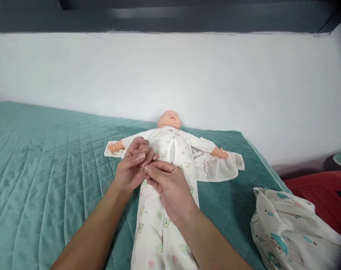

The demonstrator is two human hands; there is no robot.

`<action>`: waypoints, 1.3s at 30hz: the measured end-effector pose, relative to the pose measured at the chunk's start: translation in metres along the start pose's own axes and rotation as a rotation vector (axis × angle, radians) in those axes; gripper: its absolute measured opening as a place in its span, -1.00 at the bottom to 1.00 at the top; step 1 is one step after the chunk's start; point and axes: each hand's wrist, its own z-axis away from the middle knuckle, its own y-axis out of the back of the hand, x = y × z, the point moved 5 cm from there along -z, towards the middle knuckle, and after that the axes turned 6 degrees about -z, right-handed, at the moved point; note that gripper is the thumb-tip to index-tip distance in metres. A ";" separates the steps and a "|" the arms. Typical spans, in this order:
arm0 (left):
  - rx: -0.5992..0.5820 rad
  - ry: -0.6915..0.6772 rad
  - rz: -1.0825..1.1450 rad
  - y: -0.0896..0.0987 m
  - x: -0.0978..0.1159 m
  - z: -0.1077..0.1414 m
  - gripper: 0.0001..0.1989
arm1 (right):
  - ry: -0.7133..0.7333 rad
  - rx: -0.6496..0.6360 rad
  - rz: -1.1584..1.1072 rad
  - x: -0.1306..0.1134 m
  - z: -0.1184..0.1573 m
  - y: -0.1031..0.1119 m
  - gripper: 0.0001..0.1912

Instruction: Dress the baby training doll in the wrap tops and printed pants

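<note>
A baby doll (169,119) lies on its back, arms spread, in white clothing printed with green animals (166,225). Over its middle, my left hand (133,161) is turned palm up with its fingers curled in. My right hand (172,187) pinches thumb and forefinger together right against the left fingers. Whatever lies between the fingertips, if anything, is too small or hidden to make out. Under the doll's outstretched arms spreads a white garment (215,168), laid open on both sides.
A green quilted cover (46,180) lies under the doll, up against a white wall (170,75). At the lower right is a bunched white printed cloth (288,228), beside a red object (322,191). A dark ledge (170,17) runs across the top.
</note>
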 end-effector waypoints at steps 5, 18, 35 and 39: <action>0.005 -0.016 -0.004 -0.001 0.001 0.001 -0.75 | 0.015 0.015 0.063 0.000 0.000 -0.001 -0.82; 0.005 -0.028 -0.037 -0.003 0.002 0.000 -0.77 | -0.027 0.009 0.040 0.001 -0.001 0.001 -0.79; 0.066 -0.002 0.055 -0.001 0.003 0.002 -0.72 | -0.034 -0.077 0.030 -0.003 0.000 -0.005 -0.81; 0.048 0.011 0.075 -0.003 0.006 0.001 -0.75 | -0.042 -0.082 -0.057 -0.003 -0.001 -0.004 -0.79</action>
